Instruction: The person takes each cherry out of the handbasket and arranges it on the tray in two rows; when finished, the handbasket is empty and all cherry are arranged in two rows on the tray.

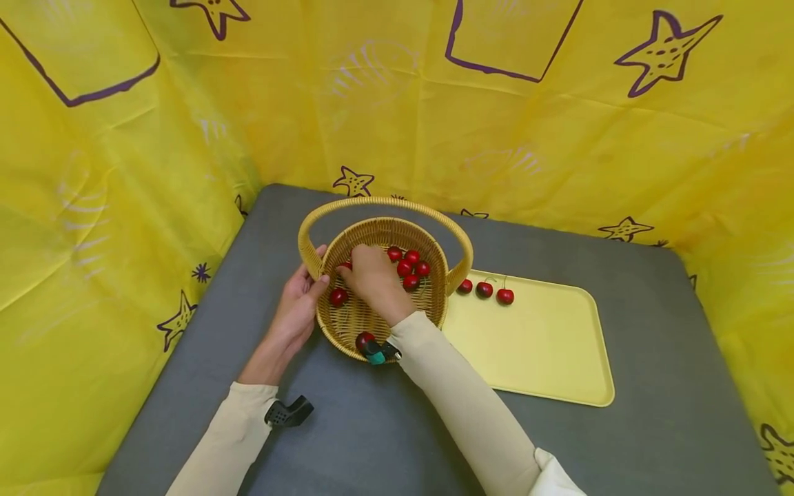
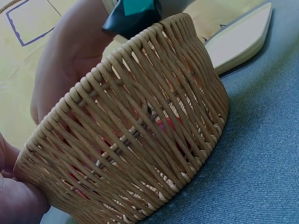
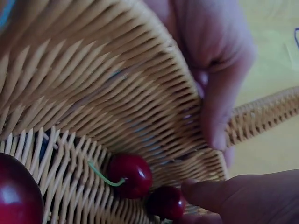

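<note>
Fingers and thumb of the left hand (image 1: pixel 293 310) grasp the wicker basket (image 1: pixel 389 232) by its rim, right beside the foot of the arched handle (image 1: pixel 387 201), thumb inside and fingers outside. Inside the basket, the right hand (image 1: pixel 371 277) reaches down to the left part of the floor, its thumb touching a dark red cherry (image 3: pixel 168 204); the other fingers are mostly hidden, so I cannot tell whether they have closed round it. Just beside it lies a cherry with a green stem (image 3: pixel 131 176). Cherries are on both sides of the work: three cherries (image 1: pixel 484 290) stand in a row along the far edge of the yellow tray (image 1: pixel 546 344), while at least eight show in the basket, counting a cluster of five cherries (image 1: pixel 404 267) toward its far right and a lone cherry (image 1: pixel 364 340) by the near rim. I judge the handling to be partway along: the row on the tray is short, most of the tray surface is bare, and the larger share of the fruit lies within the basket.
</note>
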Demonstrator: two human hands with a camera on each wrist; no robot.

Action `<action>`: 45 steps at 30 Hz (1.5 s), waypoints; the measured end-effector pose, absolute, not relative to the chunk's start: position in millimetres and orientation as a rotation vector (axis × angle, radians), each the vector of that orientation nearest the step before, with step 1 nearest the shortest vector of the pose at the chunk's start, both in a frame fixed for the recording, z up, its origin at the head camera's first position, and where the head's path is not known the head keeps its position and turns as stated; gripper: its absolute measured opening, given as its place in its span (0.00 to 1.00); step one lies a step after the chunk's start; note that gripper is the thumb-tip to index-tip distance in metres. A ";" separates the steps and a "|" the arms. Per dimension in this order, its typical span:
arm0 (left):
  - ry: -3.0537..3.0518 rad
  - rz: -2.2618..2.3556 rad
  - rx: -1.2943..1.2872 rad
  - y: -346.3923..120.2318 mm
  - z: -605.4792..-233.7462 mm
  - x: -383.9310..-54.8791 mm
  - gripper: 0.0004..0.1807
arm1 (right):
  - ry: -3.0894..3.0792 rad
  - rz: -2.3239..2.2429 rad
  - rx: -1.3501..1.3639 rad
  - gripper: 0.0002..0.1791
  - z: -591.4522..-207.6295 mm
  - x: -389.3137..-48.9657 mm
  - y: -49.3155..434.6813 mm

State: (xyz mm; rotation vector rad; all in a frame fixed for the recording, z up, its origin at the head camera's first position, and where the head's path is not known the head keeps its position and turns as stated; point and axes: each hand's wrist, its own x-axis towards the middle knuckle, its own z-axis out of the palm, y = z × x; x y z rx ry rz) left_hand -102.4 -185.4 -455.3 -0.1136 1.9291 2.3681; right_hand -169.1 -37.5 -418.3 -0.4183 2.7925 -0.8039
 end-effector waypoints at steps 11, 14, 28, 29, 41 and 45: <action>1.917 2.378 -0.076 -182.4 -457.2 -100.1 0.34 | 2.831 -0.755 -0.543 0.09 -418.7 -171.9 -43.3; 1.918 2.375 -0.066 -180.4 -456.5 -101.1 0.34 | 2.818 -0.712 -0.571 0.07 -413.9 -171.8 -39.3; 1.932 2.377 -0.120 -178.8 -457.3 -102.2 0.34 | 2.700 -0.672 -0.735 0.03 -411.6 -171.8 -28.0; 1.934 2.376 -0.121 -179.1 -457.6 -102.1 0.34 | 2.691 -0.676 -0.746 0.02 -411.0 -172.4 -26.1; 1.952 2.357 -0.112 -181.9 -454.9 -104.0 0.34 | 2.592 -0.976 -0.965 0.15 -350.0 -136.8 26.7; 1.962 2.350 -0.122 -183.3 -454.4 -103.2 0.34 | 2.540 -1.173 -1.046 0.16 -334.6 -111.4 55.4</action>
